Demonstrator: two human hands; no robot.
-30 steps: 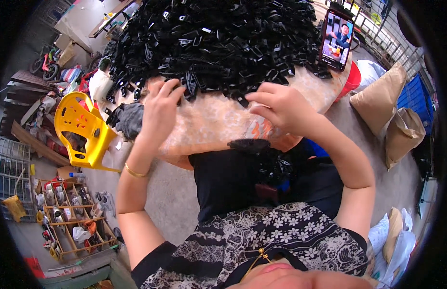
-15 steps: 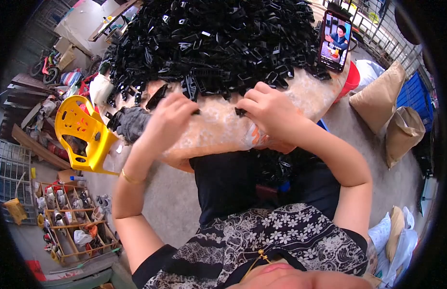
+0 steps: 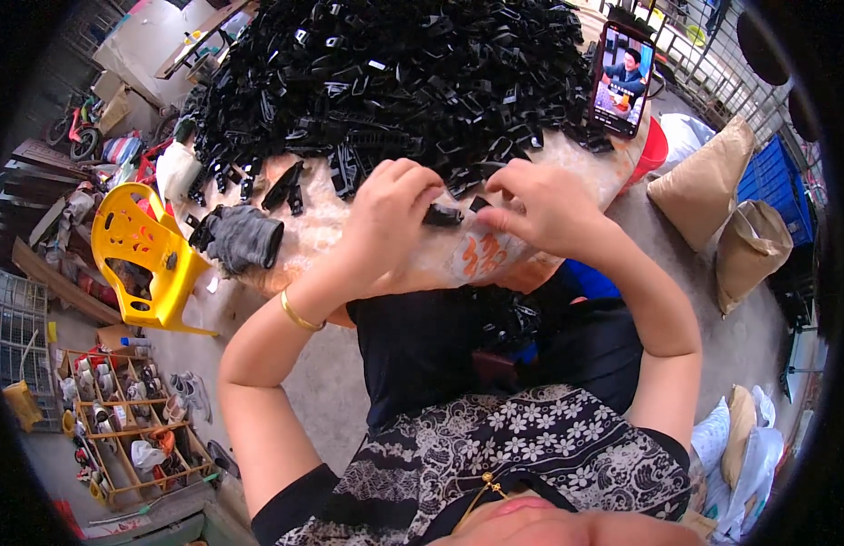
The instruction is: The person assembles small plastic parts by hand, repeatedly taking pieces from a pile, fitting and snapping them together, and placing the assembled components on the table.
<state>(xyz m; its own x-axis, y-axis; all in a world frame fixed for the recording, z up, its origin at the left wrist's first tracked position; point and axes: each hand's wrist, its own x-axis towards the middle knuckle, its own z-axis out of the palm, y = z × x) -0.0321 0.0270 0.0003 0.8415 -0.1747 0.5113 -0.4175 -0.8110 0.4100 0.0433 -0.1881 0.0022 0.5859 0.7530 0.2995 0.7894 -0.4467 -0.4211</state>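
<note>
My left hand (image 3: 388, 211) is closed on a black plastic part (image 3: 444, 216) above the near edge of the table. Just across from it, my right hand (image 3: 551, 207) has its thumb and fingers bent round a small black plastic piece (image 3: 479, 204). The two pieces are close, with a narrow gap between them. Beyond both hands rises a big heap of black plastic parts (image 3: 385, 86). Several loose parts, one of them long and dark (image 3: 283, 187), lie near the heap's left front edge.
Patterned cloth covers the table (image 3: 326, 238). On it are a grey glove-like cloth (image 3: 244, 238) at left and a phone (image 3: 622, 82) at right. A yellow chair (image 3: 149, 305) stands left; a red bucket (image 3: 654, 150), brown sacks (image 3: 704, 177) and a blue crate (image 3: 777, 191) stand right.
My left hand has moved right and now holds a larger black part close to my right hand. My right hand has shifted slightly right, still with a small black piece.
</note>
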